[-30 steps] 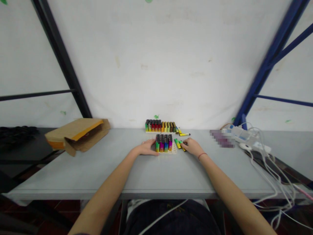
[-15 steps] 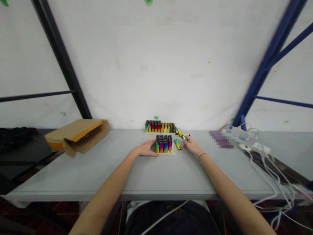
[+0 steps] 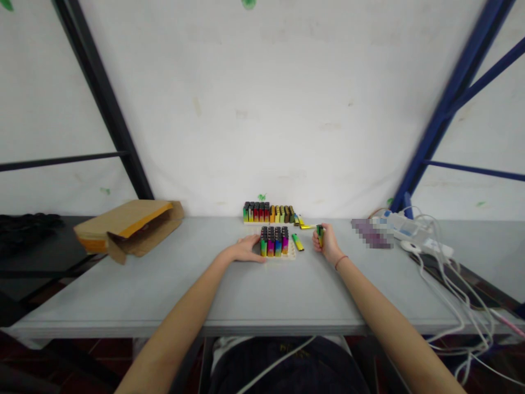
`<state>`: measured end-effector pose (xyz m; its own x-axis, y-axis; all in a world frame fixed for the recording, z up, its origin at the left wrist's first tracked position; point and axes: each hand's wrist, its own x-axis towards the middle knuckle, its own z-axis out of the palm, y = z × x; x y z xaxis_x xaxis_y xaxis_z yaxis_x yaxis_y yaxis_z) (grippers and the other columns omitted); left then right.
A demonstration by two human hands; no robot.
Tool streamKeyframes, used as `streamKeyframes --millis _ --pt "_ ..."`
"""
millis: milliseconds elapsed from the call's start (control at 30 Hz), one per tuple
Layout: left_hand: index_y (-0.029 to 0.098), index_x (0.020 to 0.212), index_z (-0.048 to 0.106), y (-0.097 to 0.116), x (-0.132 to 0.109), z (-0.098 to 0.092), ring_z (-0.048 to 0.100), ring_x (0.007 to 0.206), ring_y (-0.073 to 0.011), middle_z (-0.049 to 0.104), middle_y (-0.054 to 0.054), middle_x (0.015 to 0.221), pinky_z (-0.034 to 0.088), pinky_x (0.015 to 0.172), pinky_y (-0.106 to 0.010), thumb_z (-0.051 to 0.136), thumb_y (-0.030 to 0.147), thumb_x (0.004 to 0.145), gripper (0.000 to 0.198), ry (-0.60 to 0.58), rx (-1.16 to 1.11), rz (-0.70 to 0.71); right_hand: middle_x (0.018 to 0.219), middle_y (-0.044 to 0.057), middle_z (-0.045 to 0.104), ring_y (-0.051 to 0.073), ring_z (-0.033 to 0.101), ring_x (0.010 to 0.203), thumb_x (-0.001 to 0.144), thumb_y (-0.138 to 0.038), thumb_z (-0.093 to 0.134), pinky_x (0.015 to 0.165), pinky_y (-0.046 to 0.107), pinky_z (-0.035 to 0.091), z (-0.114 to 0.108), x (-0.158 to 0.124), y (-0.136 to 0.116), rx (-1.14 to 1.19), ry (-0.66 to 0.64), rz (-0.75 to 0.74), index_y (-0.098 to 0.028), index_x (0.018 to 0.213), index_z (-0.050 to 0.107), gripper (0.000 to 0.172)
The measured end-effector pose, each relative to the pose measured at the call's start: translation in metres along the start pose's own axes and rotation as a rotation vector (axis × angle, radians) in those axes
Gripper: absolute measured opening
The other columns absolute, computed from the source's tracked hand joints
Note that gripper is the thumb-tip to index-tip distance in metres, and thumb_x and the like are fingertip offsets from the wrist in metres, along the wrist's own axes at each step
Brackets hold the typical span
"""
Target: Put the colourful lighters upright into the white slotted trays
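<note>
A pale tray (image 3: 291, 254) stands mid-table with several rows of upright, multicoloured lighters (image 3: 274, 242) in it; bare slots show along its right side. My left hand (image 3: 246, 249) holds the tray's left end, its thumb along the front edge and its fingers by the left side. Right of the tray, my right hand (image 3: 328, 244) is raised a little and closed around a green lighter (image 3: 320, 234), held upright with its dark top upward. Between tray and right hand lies a yellow-green lighter (image 3: 297, 242). More loose lighters (image 3: 303, 225) lie behind, one of them yellow.
Further back, another tray of lighters (image 3: 268, 213) stands near the wall. An open brown paper bag (image 3: 131, 224) lies at left. Power strips with white cables (image 3: 426, 238) and a blurred purple item (image 3: 373, 234) are at right. Metal posts rise on both sides.
My right hand has drawn back to the right from the loose lighters and turned its lighter from lying to upright. The left hand and the tray have stayed put.
</note>
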<state>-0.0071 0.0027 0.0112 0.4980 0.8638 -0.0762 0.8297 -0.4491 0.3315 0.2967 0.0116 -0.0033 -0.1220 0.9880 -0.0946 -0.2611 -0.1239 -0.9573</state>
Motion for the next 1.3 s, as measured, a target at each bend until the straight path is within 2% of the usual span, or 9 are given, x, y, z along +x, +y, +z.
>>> streamKeyframes --millis 167,433,533,700,800,1000,1300 --pt "0.011 0.139 0.032 -0.0004 0.0004 0.0002 0.033 0.130 -0.0365 0.036 -0.017 0.144 0.025 0.107 -0.047 0.064 0.061 0.067 0.094 -0.008 0.003 0.006 0.042 -0.006 0.025 0.008 0.018 0.032 0.079 -0.049 0.025 0.033 0.021 0.012 0.0007 -0.0026 -0.0002 -0.019 0.012 0.022 -0.023 0.053 0.030 0.037" --pt "0.014 0.139 0.033 -0.0022 0.0019 0.0017 0.034 0.130 -0.0355 0.036 -0.016 0.144 0.026 0.107 -0.043 0.065 0.062 0.066 0.094 -0.004 0.018 -0.001 0.036 -0.006 0.020 0.008 0.011 0.029 0.079 -0.041 0.024 0.030 0.022 0.009 0.0033 -0.0059 -0.0041 0.051 0.176 -0.005 -0.024 0.050 0.027 0.033" --pt "0.014 0.139 0.033 -0.0026 0.0023 0.0023 0.035 0.130 -0.0350 0.037 -0.016 0.144 0.026 0.107 -0.044 0.065 0.061 0.066 0.093 -0.003 0.016 -0.002 0.036 -0.006 0.021 0.007 0.012 0.028 0.079 -0.040 0.026 0.030 0.021 0.009 0.0021 -0.0042 -0.0028 0.073 0.175 -0.001 -0.023 0.050 0.028 0.034" --pt "0.013 0.139 0.033 -0.0033 0.0023 0.0026 0.034 0.130 -0.0367 0.037 -0.016 0.143 0.025 0.107 -0.046 0.064 0.062 0.066 0.094 0.001 0.002 0.007 0.036 -0.007 0.023 0.006 0.016 0.027 0.081 -0.050 0.026 0.029 0.019 0.010 0.0014 -0.0027 0.0001 0.091 0.172 -0.001 -0.022 0.049 0.030 0.042" --pt "0.013 0.139 0.034 -0.0031 0.0022 0.0024 0.035 0.129 -0.0367 0.039 -0.017 0.142 0.025 0.107 -0.047 0.064 0.062 0.066 0.094 0.002 0.001 0.009 0.035 -0.007 0.022 0.006 0.016 0.026 0.082 -0.048 0.026 0.029 0.019 0.010 0.0027 -0.0038 -0.0004 0.102 0.177 0.002 -0.023 0.048 0.028 0.042" --pt "0.012 0.139 0.033 -0.0008 0.0013 0.0012 0.033 0.130 -0.0352 0.037 -0.017 0.143 0.025 0.107 -0.045 0.064 0.062 0.067 0.093 -0.010 0.020 -0.004 0.033 -0.007 0.018 0.006 0.010 0.027 0.083 -0.042 0.024 0.028 0.019 0.007 0.0050 -0.0059 -0.0045 0.136 0.291 -0.012 -0.024 0.048 0.023 0.040" --pt "0.008 0.140 0.031 -0.0020 0.0022 0.0020 0.030 0.132 -0.0352 0.033 -0.019 0.145 0.023 0.108 -0.044 0.064 0.061 0.067 0.096 -0.009 0.006 0.005 0.032 -0.007 0.022 0.007 0.013 0.026 0.086 -0.044 0.025 0.028 0.020 0.010 0.0068 -0.0038 -0.0017 0.096 0.385 -0.072 -0.024 0.050 0.026 0.042"
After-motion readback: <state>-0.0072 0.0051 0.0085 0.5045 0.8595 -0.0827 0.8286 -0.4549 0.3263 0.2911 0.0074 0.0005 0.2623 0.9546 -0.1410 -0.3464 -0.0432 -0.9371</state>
